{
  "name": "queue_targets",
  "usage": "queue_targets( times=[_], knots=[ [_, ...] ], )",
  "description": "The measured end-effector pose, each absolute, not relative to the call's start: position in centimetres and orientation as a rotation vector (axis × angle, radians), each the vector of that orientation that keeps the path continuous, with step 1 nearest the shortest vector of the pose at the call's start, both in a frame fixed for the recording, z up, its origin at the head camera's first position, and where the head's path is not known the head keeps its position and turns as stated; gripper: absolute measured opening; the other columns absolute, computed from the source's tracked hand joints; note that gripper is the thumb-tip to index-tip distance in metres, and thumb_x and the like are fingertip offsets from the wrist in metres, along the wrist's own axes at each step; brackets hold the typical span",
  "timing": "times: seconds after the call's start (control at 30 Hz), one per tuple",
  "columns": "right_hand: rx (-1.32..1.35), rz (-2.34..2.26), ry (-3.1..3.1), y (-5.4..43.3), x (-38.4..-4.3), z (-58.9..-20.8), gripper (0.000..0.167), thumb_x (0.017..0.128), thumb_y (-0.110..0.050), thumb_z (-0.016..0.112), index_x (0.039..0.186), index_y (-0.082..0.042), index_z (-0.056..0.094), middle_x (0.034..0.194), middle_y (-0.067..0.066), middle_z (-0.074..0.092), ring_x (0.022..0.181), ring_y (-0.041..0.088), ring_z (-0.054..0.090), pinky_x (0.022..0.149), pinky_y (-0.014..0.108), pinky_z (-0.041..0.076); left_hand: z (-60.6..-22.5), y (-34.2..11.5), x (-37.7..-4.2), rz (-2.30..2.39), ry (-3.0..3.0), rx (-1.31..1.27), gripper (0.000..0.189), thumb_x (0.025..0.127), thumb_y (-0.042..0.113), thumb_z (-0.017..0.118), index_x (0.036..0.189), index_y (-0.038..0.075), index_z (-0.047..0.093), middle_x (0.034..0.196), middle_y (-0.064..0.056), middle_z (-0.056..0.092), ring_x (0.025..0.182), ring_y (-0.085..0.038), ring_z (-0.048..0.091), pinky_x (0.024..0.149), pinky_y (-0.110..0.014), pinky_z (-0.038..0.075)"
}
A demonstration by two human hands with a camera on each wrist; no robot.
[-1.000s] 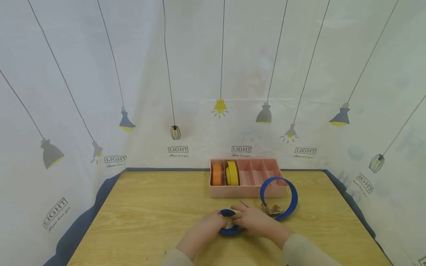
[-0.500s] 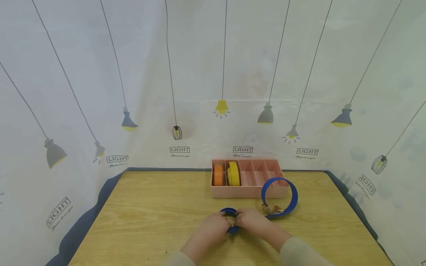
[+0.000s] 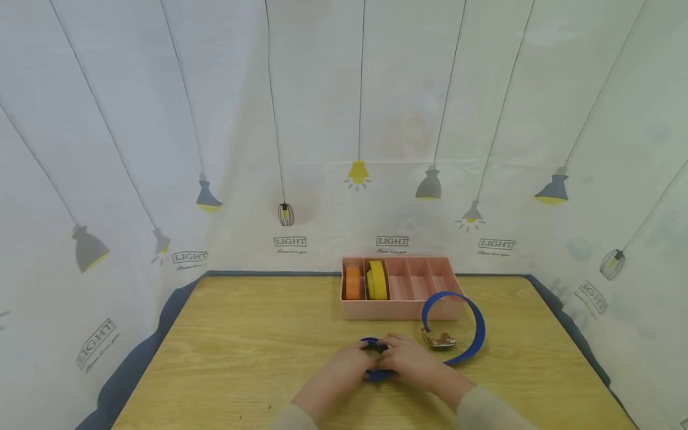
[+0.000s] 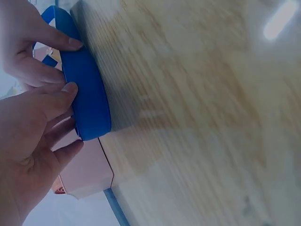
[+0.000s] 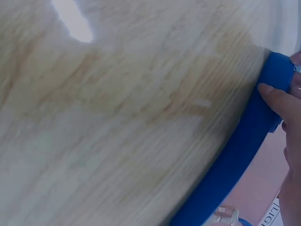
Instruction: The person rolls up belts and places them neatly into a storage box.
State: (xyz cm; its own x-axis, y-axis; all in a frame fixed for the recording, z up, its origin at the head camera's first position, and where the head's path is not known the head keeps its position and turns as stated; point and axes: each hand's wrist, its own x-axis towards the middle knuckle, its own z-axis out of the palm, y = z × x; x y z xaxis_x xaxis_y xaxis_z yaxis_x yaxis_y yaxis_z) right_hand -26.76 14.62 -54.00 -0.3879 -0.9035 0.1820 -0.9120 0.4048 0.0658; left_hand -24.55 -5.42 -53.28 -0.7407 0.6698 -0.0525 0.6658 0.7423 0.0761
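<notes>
Between the two hands a blue belt (image 3: 378, 375) is coiled into a roll that stands on its edge on the table. My left hand (image 3: 344, 367) holds the left side of the coil, thumb on the outer face in the left wrist view. On the other side my right hand (image 3: 408, 359) pinches the coil, its thumb against the blue strap (image 5: 240, 146) in the right wrist view. The belt's loose length curves off to the right in a large loop, ending at a shiny metal buckle (image 3: 441, 340). Fingers hide much of the coil's inside.
Behind the hands stands a pink divided box (image 3: 387, 310). A rolled orange belt (image 3: 352, 283) and a rolled yellow belt (image 3: 378, 280) sit in its two left compartments. The wooden table (image 3: 242, 346) meets a lamp-printed curtain (image 3: 322, 119) at the back.
Both hands have shifted their fingers around the coil, staying in nearly the same place. The loose loop on the right has widened and moved slightly toward me.
</notes>
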Motion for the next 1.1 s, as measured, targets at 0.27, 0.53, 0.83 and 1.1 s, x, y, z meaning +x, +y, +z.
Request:
queue_targets(
  times=[0.27,0.53,0.83,1.1],
  knots=[
    [1.694,0.146,-2.649,14.7,-26.6,-53.4,0.038,0.081,-0.009,0.078,0.117,-0.016,0.071,0.126,-0.004,0.063,0.132,0.028,0.045,0.106,0.047,0.038,-52.4,-7.1,-24.3,0.072,2.801,1.081,0.020,0.085,0.006,0.070,0.094,0.022,0.077,0.098,0.013,0.070,0.124,-0.014,0.052,0.100,-0.026,0.042],
    [1.647,0.231,-2.615,13.7,-26.4,-53.3,0.020,0.082,-0.003,0.074,0.099,-0.013,0.076,0.102,-0.004,0.072,0.120,0.025,0.057,0.102,0.039,0.043,-52.1,-7.3,-24.2,0.011,2.839,1.083,0.020,0.084,0.006,0.069,0.093,0.022,0.078,0.092,0.014,0.071,0.118,-0.013,0.057,0.098,-0.025,0.043],
    [1.515,0.011,-2.537,12.4,-26.2,-53.3,0.020,0.072,-0.014,0.082,0.087,-0.027,0.078,0.084,-0.014,0.071,0.104,0.015,0.065,0.086,0.029,0.052,-52.9,-5.9,-23.7,-0.194,2.943,1.142,0.006,0.082,0.018,0.074,0.086,0.023,0.074,0.086,0.011,0.067,0.091,-0.011,0.056,0.084,-0.027,0.048],
    [1.577,0.001,-2.696,13.0,-25.9,-53.0,0.041,0.075,-0.017,0.084,0.114,-0.023,0.072,0.114,-0.010,0.068,0.122,0.020,0.055,0.096,0.039,0.048,-53.4,-5.7,-23.4,-0.200,2.910,1.032,0.015,0.087,0.018,0.070,0.101,0.023,0.073,0.100,0.010,0.068,0.097,-0.015,0.059,0.079,-0.037,0.052]
  ],
)
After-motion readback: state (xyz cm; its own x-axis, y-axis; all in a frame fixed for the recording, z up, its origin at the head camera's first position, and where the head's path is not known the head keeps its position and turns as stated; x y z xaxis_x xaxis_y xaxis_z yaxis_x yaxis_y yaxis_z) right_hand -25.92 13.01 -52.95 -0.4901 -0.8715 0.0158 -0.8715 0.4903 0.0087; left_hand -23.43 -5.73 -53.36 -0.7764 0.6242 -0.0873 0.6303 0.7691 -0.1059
